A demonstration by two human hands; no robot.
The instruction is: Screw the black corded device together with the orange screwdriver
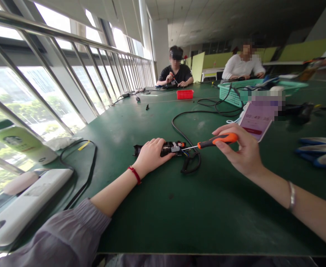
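My left hand (151, 157) is wrapped over a black corded device (167, 148) that lies on its side on the green table (157, 218). At the device's right end, inner parts and thin wires are exposed; its middle is hidden under my fingers. A screwdriver (217, 140) with an orange and black handle is held between the thumb and fingers of my right hand (242, 150). Its thin shaft points left, and the tip is at the exposed end; whether it touches a screw I cannot tell. A black cable (176, 124) loops beside the device.
A phone (256, 120) showing a timer stands before a green basket (231, 94). Gloves (322, 150) lie right. A red tray (185, 95) sits farther back. At left are a bottle (22, 142), a white power bank (29, 204) and a railing (68, 40). Co-workers (176, 72) sit across.
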